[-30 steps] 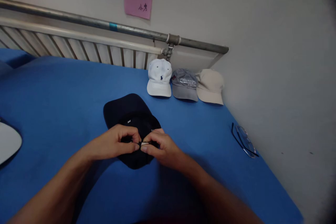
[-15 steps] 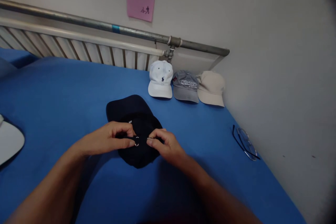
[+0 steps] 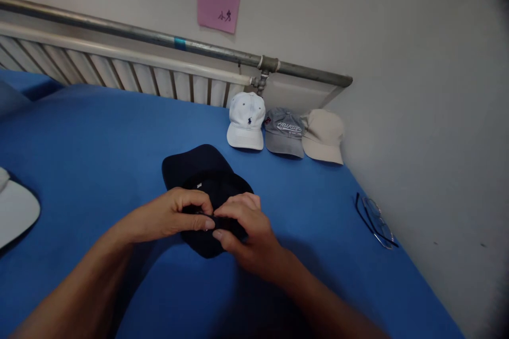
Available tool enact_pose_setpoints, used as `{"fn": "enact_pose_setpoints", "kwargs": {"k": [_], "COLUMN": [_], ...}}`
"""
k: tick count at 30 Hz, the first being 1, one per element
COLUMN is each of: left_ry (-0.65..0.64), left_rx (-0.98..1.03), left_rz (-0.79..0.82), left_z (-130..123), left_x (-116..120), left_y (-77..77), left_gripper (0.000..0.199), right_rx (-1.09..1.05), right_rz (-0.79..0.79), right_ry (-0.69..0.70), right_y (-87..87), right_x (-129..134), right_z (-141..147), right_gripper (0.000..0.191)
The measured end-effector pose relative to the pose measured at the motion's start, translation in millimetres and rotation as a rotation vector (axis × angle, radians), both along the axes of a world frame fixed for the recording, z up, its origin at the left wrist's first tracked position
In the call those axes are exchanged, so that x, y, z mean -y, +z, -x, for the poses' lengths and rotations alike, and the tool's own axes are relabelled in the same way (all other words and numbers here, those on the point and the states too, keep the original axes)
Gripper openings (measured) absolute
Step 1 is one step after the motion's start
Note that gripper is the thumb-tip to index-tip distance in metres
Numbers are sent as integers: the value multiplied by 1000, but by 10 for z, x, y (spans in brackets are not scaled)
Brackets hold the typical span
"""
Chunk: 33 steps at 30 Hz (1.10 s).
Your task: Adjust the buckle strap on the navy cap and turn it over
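Observation:
A dark navy baseball cap (image 3: pixel 199 163) lies upside down on the blue sheet, its brim pointing away to the upper left. At the back strap of the cap, my left hand (image 3: pixel 175 214) pinches the fabric between thumb and fingers. My right hand (image 3: pixel 248 230) meets it from the other side, fingertips on the same strap and thumb just below. The fingertips of both hands nearly touch and cover most of the strap and its buckle. A small white label shows inside the cap.
Against the wall stand a white cap (image 3: pixel 245 122), a grey cap (image 3: pixel 284 135) and a beige cap (image 3: pixel 324 135). Glasses (image 3: pixel 376 220) rest near the right edge of the blue sheet (image 3: pixel 99 132). Part of a white brim (image 3: pixel 18 212) shows at far left. A radiator (image 3: pixel 139 74) runs behind.
My right hand has moved left along the strap, up to my left fingertips. The metal ring seen before is now mostly covered. The view has shifted slightly.

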<state>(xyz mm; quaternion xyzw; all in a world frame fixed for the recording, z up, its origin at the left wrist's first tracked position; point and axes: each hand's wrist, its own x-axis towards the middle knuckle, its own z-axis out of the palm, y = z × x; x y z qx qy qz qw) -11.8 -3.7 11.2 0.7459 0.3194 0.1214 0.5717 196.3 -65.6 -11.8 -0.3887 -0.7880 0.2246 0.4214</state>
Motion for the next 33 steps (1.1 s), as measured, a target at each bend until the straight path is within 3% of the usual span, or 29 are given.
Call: {"fn": "enact_pose_setpoints", "kwargs": {"k": [4,8,10,13,20,23,26,33], "left_ry": [-42,5,-105,-287,-253,-191,-76,249], "left_rx": [-41,-85,-135,-196,-304,-265,-176,99], "left_rz": [-16,-72,-33,9,8,99,190,401], "left_z": [9,52,85,100,-55,-80,-81,-106], "left_x": [0,-21,-35,-48,-12,-11,-25,-42], "left_y": [61,97,85,34,-102,-106,-80,-68], "left_gripper": [28,36,35,20,12,9,19,26], "right_rx": [-71,-161,-186,-213,-166,-198,-267,-234], "right_rz": [110,332,416,456,443,529,591,406], "right_ry": [43,44,53,69,204,233,207,102], "right_y": [27,20,5,-11,38,50,50,3], "right_x": [-4,-31,-51,-72,-65,-70,-76,-97], "right_z": [-22,-80,-103,-110,-101,-122,-134,-97], "right_gripper": [17,7,2,3,10,17,18,12]}}
